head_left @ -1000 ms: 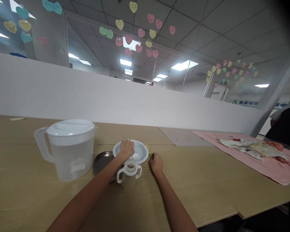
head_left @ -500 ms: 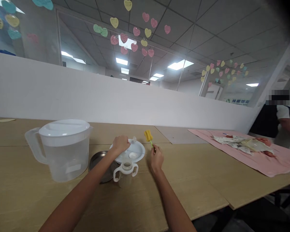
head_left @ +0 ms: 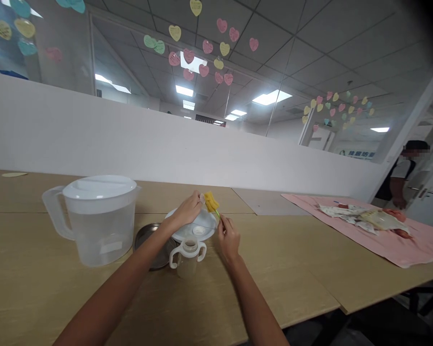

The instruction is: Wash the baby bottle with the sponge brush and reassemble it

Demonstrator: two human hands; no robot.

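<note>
Tan table (head_left: 292, 278); left hand (head_left: 188, 210) pinches clear piece (head_left: 202, 197), right hand (head_left: 230, 237) grips brush (head_left: 211, 202).

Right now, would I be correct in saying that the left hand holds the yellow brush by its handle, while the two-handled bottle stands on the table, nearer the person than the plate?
Not quite: the right hand holds the yellow brush by its handle, as the head view shows. The two-handled bottle does stand on the table, nearer the person than the plate.
</note>
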